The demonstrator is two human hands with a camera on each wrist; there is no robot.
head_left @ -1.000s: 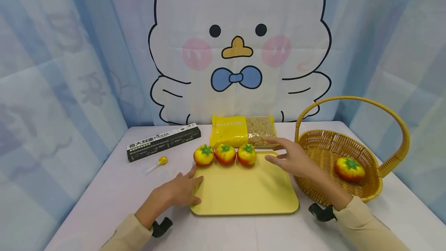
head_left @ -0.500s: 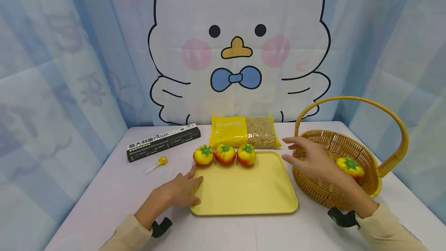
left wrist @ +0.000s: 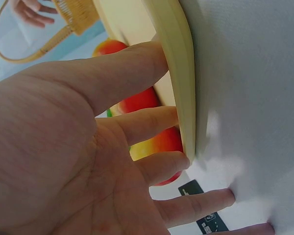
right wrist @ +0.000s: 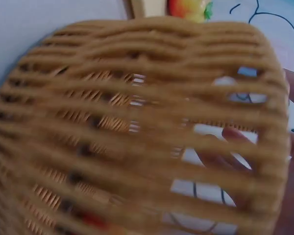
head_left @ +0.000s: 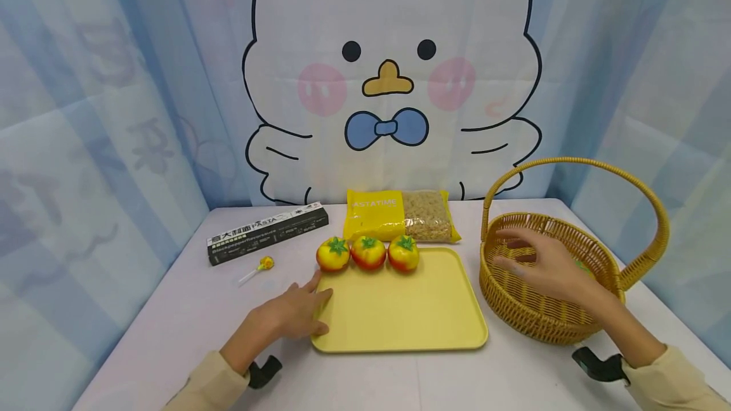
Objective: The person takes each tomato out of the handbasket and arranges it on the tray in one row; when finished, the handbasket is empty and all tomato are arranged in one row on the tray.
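Note:
In the head view my left hand (head_left: pixel 294 313) rests at the left edge of a yellow tray (head_left: pixel 400 316). Its thumb and some fingertips touch the tray's rim (left wrist: pixel 179 63) in the left wrist view, and the others reach past it. Along the tray's back edge sit three red-and-yellow toy tomatoes (head_left: pixel 368 253) with green tops. My right hand (head_left: pixel 545 265) hovers over a wicker basket (head_left: pixel 508 313), fingers loosely bent, holding nothing. Behind that hand another tomato (head_left: pixel 582 267) in the basket is almost hidden. The basket's woven wall (right wrist: pixel 137 156) fills much of the right wrist view, blurred.
Behind the tray lies a yellow pasta bag (head_left: pixel 374 214). A dark pasta box (head_left: pixel 268 233) and a lollipop (head_left: pixel 265 264) lie to the left. The basket's tall handle (head_left: pixel 571 160) arches above its bowl. Printed curtains (head_left: pixel 388 18) enclose the table.
My right hand has moved right, from above the tray's right side to over the basket, now covering most of the tomato there. The left hand has stayed at the tray.

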